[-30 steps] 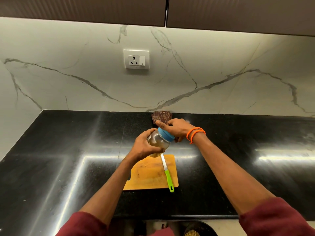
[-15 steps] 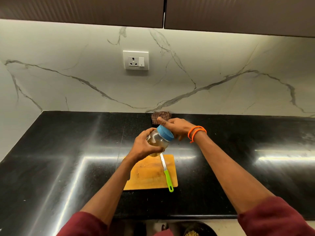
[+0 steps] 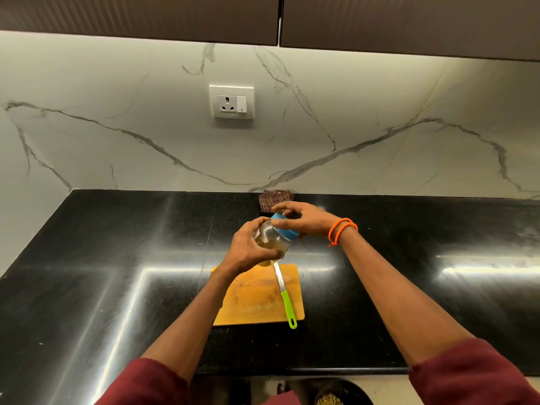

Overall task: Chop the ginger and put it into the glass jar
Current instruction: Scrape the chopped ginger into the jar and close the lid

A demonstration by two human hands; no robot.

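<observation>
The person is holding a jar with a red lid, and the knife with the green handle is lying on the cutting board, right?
Nearly. In the head view the lid is blue, not red. The rest holds: the left hand holds the jar, the right hand has its fingers on the lid, and the knife with the green handle lies on the cutting board.

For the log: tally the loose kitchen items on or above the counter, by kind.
Glass jar with blue lid: 1
Knife: 1
Cutting board: 1
Checked cloth: 1
Total: 4
</observation>
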